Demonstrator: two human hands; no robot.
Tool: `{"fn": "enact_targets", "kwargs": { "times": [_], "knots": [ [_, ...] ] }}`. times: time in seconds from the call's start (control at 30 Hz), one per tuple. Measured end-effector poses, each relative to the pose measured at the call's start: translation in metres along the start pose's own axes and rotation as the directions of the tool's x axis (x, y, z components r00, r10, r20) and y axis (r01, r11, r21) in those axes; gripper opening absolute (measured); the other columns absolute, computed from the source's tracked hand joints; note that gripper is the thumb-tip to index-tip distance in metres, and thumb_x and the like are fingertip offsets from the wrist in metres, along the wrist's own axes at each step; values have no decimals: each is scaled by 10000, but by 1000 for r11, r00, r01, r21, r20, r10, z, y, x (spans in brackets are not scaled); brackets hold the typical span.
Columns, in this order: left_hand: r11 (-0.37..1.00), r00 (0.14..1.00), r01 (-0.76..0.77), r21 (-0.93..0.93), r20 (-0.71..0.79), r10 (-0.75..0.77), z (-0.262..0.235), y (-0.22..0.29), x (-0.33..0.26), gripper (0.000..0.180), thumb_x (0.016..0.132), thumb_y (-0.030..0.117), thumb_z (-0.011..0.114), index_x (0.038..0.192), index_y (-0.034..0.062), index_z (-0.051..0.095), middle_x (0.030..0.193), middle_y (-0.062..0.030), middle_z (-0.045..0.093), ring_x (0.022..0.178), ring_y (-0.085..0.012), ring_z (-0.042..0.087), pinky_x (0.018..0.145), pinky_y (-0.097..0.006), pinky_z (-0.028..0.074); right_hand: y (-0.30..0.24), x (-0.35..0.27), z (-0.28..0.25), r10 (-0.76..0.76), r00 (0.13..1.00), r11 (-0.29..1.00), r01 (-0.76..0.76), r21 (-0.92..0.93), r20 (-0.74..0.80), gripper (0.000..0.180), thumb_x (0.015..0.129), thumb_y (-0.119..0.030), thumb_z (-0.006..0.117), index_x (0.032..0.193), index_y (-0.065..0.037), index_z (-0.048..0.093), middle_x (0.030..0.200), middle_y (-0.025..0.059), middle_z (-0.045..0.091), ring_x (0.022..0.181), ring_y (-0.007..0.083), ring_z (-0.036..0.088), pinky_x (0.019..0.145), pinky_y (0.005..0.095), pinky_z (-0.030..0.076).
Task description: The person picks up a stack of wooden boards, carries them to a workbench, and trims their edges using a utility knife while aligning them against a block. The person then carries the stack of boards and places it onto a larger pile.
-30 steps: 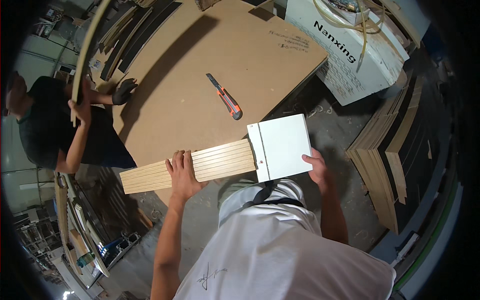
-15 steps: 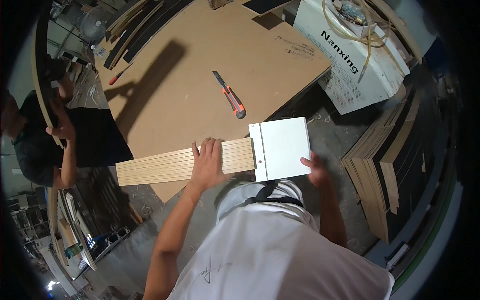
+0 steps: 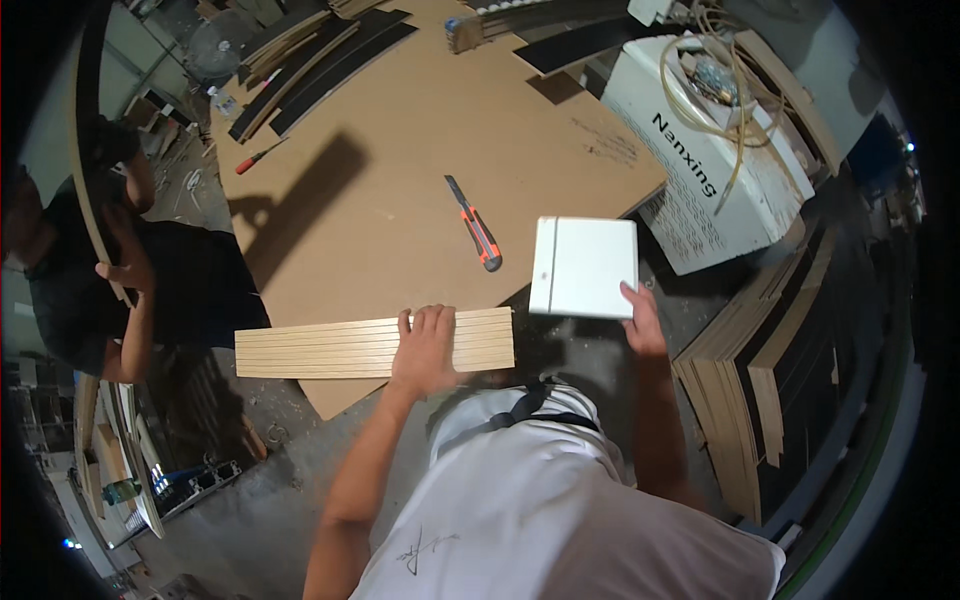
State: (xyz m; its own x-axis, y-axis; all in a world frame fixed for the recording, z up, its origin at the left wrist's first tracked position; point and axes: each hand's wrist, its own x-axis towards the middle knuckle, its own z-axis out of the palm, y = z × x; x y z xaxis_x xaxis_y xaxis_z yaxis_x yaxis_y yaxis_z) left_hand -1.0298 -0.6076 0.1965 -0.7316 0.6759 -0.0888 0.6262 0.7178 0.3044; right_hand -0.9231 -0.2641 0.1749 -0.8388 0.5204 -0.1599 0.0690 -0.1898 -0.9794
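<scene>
**Left hand (image 3: 425,350) on the wood strips (image 3: 320,348), right hand (image 3: 645,318) on the white panel (image 3: 585,265)**

From the middle of the view, the wood strips are at 8 o'clock. They lie side by side in a neat pack, crossing the near corner of the brown desk (image 3: 420,130), with both ends poking out past it. The left hand bends over the pack and holds it, fingertips at the far edge, maybe so the strips do not slide apart.

The white panel is between 2 and 3 o'clock, near the right end of the pack but not touching it. The right hand pinches its near right corner, thumb on top; the other fingers are mostly hidden, and likely hold it up from below. A thin line runs down its left side.

The utility knife (image 3: 479,238) lies at 12 o'clock, blade tip pointing to 11 o'clock. It is within easy reach, yet clear of both hands, which seems handy.

Dark curved strips (image 3: 340,72) rest at 11 o'clock, perhaps put there to leave room. At 9 o'clock, a co-worker's hand (image 3: 130,265) holds a long curved board (image 3: 90,80) upright.
</scene>
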Motion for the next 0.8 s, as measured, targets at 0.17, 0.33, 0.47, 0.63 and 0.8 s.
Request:
{"fn": "enact_targets", "kwargs": {
  "times": [0.17,0.33,0.47,0.63,0.8],
  "knots": [
    [1000,1000,5,0,24,-5,-10,2,-1,1020,531,494,811,1321,9,385,1275,-169,473,1263,-323,414,1107,-557,208,7,101,21,290,957,944,-288,163,16,375,945,-189,566,1267,-6,508,1100,110,640,953,228,635,723,383,531],
    [1000,999,9,-26,31,-8,-17,0,-9,957,571,452,796,1306,-8,391,1296,-181,455,1296,-323,395,1107,-582,229,40,141,95,-340,876,596,-81,-799,-343,612,759,-225,725,1284,-3,503,1245,224,549,1165,389,525,1014,438,411],
    [999,999,-40,-17,-11,40,-9,0,-10,1004,583,499,794,1333,-28,384,1307,-195,454,1299,-339,398,1109,-590,233,53,143,159,-153,983,670,175,-722,96,498,777,-293,713,1157,13,611,1096,215,640,1076,374,598,960,439,459],
    [997,997,-42,-64,-72,37,-8,-4,-13,979,557,477,785,1308,-29,410,1254,-190,489,1245,-341,443,1081,-566,278,64,114,208,7,951,427,276,-861,308,454,781,-298,709,1110,2,625,1086,213,610,1032,392,601,896,471,479],
    [996,994,-61,-70,-94,54,-10,-6,-13,956,510,443,787,1268,-19,432,1216,-169,503,1202,-323,466,1065,-520,291,90,116,193,-103,957,408,289,-866,271,381,756,-262,741,1026,-24,617,1060,202,617,1002,384,614,858,465,490]
  ]
}}
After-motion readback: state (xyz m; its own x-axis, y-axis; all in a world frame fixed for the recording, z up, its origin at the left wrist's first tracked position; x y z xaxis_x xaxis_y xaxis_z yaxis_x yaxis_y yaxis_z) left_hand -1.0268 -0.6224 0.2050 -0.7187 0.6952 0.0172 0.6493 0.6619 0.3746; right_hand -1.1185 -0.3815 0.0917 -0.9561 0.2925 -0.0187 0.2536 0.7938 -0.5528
